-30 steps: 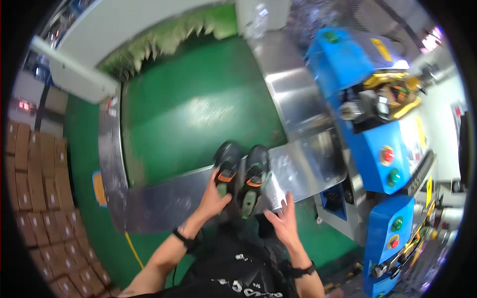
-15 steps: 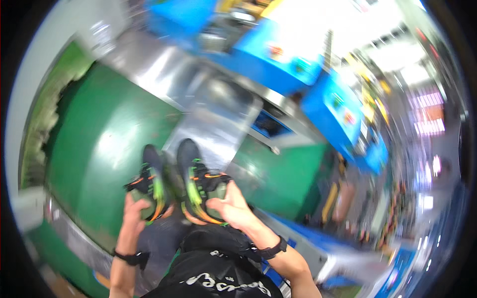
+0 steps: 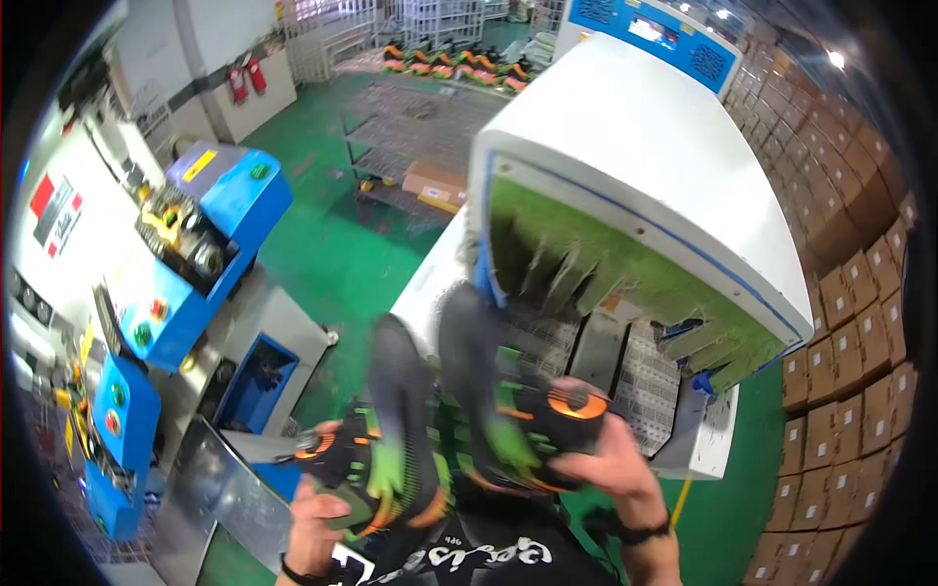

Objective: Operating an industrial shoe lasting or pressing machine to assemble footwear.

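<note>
Black, green-streaked shoes (image 3: pixel 481 376) fill the left hand (image 3: pixel 313 518) and right hand (image 3: pixel 618 459).

I stand over a green floor (image 3: pixel 313 230), brown cartons (image 3: pixel 840 420) stacked high to my right, a tiered metal rack (image 3: pixel 405 117) ahead, red fire extinguishers (image 3: pixel 237 85) against the pale wall (image 3: pixel 278 93), a ceiling lamp (image 3: pixel 836 60) glowing.

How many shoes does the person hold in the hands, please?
2: the left shoe in the left hand, and the right shoe in the right hand. I see no other held shoe, and none seems hidden behind these.
</note>
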Available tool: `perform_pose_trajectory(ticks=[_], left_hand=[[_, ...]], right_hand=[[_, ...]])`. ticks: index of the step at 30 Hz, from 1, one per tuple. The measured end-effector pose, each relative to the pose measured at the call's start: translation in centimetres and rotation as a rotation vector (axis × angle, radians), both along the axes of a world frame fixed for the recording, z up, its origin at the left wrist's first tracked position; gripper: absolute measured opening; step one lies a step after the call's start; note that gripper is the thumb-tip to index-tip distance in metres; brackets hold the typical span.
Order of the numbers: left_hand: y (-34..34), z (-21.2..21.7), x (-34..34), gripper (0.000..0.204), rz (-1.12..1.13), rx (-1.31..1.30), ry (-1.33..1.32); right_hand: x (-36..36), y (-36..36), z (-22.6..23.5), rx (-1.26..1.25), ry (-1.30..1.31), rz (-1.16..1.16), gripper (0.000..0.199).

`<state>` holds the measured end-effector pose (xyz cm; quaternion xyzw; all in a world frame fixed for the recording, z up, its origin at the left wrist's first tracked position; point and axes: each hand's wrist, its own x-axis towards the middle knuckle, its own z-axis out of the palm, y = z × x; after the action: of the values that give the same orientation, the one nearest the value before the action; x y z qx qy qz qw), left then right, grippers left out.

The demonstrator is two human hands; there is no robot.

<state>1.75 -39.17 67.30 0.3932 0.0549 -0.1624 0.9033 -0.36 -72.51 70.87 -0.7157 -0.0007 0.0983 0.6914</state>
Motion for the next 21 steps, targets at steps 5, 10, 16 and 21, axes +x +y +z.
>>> perform_pose_trajectory(ticks=[5, 10, 16, 21], left_hand=[[-12.4, -0.7, 5.1, 0.095, -0.408, -0.126, 0.252], [-20.5, -3.8, 12.1, 0.083, -0.566, 0.563, -0.275], [-28.5, -4.7, 15.8, 0.077, -0.617, 0.996, -0.603], [-17.8, -6.0, 11.0, 0.048, -0.463, 0.820, -0.713]], right_hand=[[-8.4, -9.2, -4.4, -0.193, 0.081, -0.853, 0.063], [-5.6, -12.6, -8.4, -0.407, -0.024, -1.041, 0.057], [-4.9, -11.8, -9.2, -0.493, -0.291, -1.283, 0.052], [0.2, -3.1, -7.2, -0.423, -0.803, -0.732, 0.028]])
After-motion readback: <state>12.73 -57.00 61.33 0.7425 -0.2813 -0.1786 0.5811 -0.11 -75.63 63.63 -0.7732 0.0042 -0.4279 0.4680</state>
